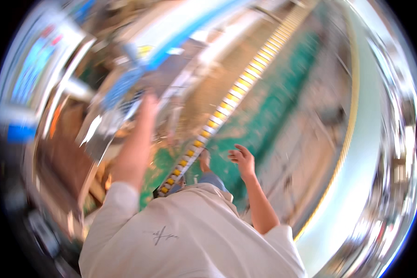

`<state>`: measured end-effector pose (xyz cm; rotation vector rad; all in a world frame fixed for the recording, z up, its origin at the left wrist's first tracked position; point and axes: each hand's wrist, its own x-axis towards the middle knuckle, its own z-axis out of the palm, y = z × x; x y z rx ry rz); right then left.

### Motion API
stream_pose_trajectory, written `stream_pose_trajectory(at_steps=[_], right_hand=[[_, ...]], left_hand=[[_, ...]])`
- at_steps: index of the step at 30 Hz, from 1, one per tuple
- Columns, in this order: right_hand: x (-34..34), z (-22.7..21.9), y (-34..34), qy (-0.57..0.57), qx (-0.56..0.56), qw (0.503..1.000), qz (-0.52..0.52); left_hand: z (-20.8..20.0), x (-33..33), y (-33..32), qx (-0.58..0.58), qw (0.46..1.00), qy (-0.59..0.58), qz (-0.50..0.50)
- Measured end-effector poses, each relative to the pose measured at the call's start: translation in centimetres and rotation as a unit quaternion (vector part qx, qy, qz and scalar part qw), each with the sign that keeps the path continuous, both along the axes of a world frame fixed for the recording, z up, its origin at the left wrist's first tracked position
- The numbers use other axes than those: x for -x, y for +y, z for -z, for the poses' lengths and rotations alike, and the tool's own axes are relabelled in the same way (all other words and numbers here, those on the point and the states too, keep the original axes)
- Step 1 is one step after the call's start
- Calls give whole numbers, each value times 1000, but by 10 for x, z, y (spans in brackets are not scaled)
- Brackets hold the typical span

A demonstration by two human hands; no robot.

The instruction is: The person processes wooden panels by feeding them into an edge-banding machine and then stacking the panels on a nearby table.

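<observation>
My left hand (148,101) reaches forward at the left, beside a blue-and-grey machine part (125,85). Motion smears its fingers, so whether it touches or holds anything cannot be made out. Low in front of my body, to the right, my right hand (243,160) hangs in the air. Its fingers are loosely bent and apart, with nothing in them. Between the two hands a narrow roller track (222,111) with yellow rollers runs from near my waist to the far right.
A blue-edged conveyor (180,39) stretches away at the upper left. Far left is a lit screen (32,69), with brown cardboard (67,160) below it. A long pale surface (356,153) with a yellow edge curves along the right. Green paint (273,111) covers part of the floor.
</observation>
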<state>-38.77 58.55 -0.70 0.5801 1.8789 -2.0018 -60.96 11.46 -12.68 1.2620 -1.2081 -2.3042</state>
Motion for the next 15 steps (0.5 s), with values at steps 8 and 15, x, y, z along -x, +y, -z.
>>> stream_pose_trajectory(at_steps=[8, 15], right_hand=[[-438, 129, 121, -256, -204, 886, 329], [-633, 104, 2, -464, -157, 818, 303]], left_hand=[[-59, -127, 69, -191, 911, 157, 330], [-13, -287, 4, 77, 933, 17, 352]])
